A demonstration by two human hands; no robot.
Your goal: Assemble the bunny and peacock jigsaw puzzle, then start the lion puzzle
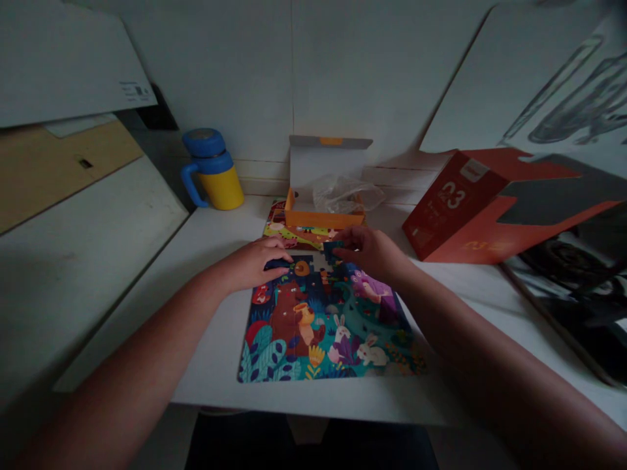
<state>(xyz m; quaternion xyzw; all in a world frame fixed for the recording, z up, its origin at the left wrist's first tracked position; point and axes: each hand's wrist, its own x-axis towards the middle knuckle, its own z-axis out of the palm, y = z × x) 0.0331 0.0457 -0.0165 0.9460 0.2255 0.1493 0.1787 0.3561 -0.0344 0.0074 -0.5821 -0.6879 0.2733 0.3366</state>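
A jigsaw puzzle with a bear, rabbits and plants lies on the white table, with a gap near the middle of its far edge. Between the thumb and fingers of my right hand is a dark blue puzzle piece, held over that gap. My left hand rests on the puzzle's far left corner, fingers and thumb apart on the dark pieces. Just past the puzzle lies a colourful picture sheet, partly under an orange box.
Behind the puzzle stands the open orange box with a clear plastic bag in it. A blue and yellow mug is at the back left. On the right a red carton leans beside a dark object.
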